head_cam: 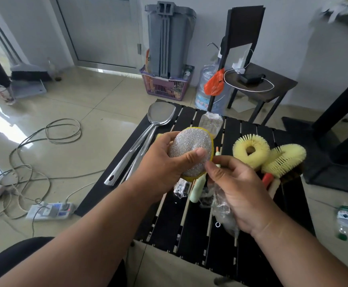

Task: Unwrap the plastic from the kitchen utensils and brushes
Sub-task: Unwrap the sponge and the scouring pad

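My left hand [160, 162] grips a round scrubber [186, 150] with a glittery silver face and a yellow rim, thumb across its front, above the black slatted table [191, 230]. My right hand [239, 193] holds crumpled clear plastic [223, 212] in its palm while its thumb and forefinger pinch at the scrubber's lower right edge. A pale green handle [198, 188] lies under the scrubber. Two yellow ring-shaped bristle brushes [250, 150] [285, 159] lie to the right. Steel spatulas [148, 137] lie on the table's left side.
A clear plastic bag [210, 123] lies at the table's far edge. Small black wrapped pieces [182, 188] sit below the scrubber. Cables and a power strip [50, 210] cover the floor at left. A bottle [345, 220] lies on the floor at right; a stool [262, 83] stands behind.
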